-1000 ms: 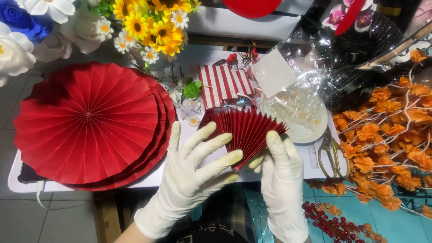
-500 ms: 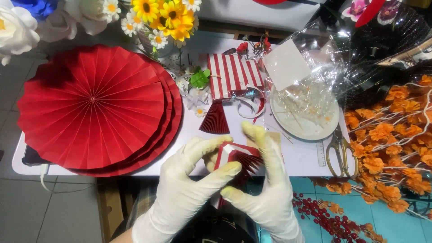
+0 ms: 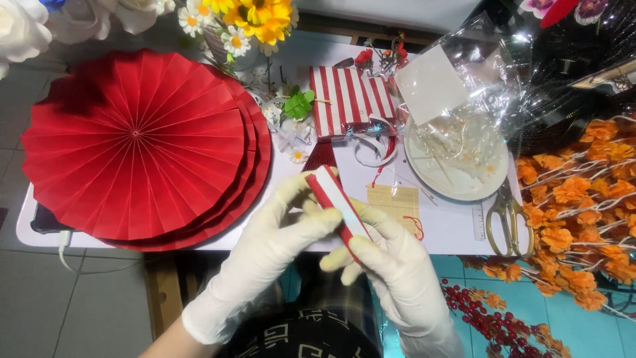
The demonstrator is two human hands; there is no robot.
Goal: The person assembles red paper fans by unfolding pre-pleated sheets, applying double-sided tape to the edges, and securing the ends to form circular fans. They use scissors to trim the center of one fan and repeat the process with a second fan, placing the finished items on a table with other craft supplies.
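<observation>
- White table (image 3: 450,232) crowded: round red paper fans (image 3: 139,142) left, plate (image 3: 457,179) and scissors (image 3: 509,219) right.
- Left hand (image 3: 271,248) and right hand (image 3: 391,265), gloved, pinch a folded red fan (image 3: 338,204) shut over the table's near edge.
- Grey floor lies open on the left.

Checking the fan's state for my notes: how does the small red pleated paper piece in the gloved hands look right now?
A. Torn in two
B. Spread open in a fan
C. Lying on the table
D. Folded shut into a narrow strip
D: the red pleated piece is pressed flat into a narrow strip, pinched between the left hand and right hand.
</observation>
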